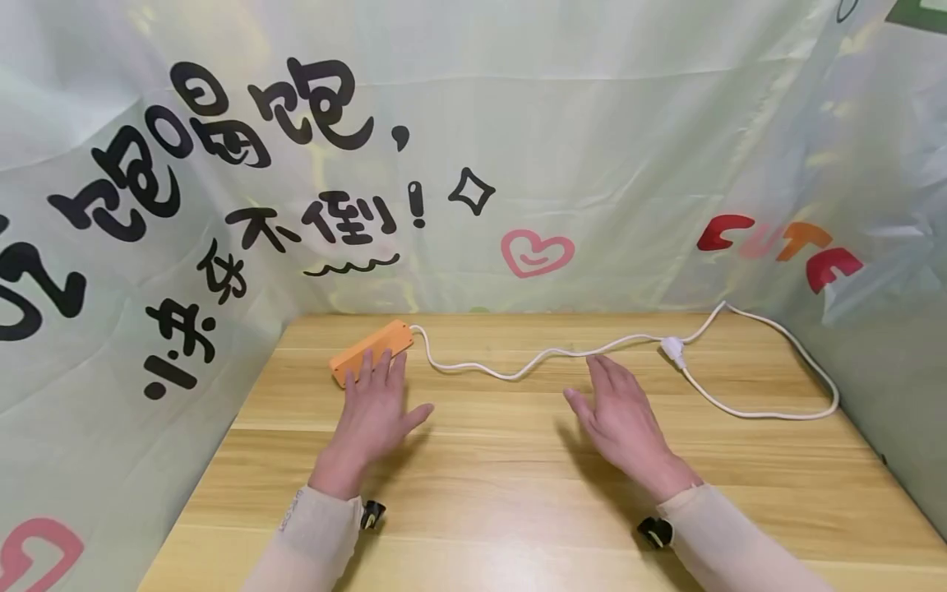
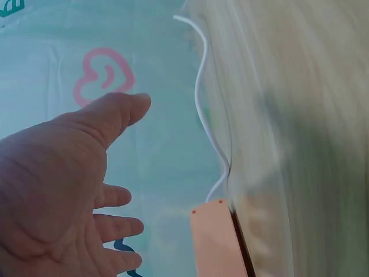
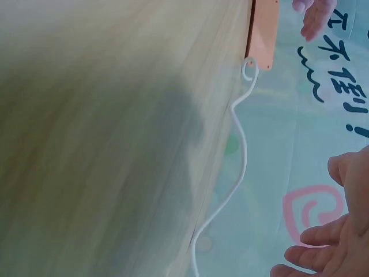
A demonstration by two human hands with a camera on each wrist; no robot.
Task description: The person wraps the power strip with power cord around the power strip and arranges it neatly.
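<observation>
An orange power strip (image 1: 381, 339) lies at the back left of the wooden table, its white cord (image 1: 510, 376) winding off to the right. My left hand (image 1: 373, 411) is spread above the table, its fingertips overlapping the strip's near side in the head view. In the left wrist view a gap shows between that hand and the power strip (image 2: 218, 239). Farther right, my right hand (image 1: 620, 415) hovers with thumb apart and fingers extended, nothing in it. Its fingertips come near the middle of the cord in the head view. The white plug (image 1: 672, 351) rests on the table beyond this hand.
The cord loops round at the table's right side, near the curtain wall. Printed fabric (image 1: 621, 164) with black characters and a pink heart (image 1: 538, 253) closes in the back and both sides. Bare wooden tabletop (image 1: 488, 493) lies between the two forearms.
</observation>
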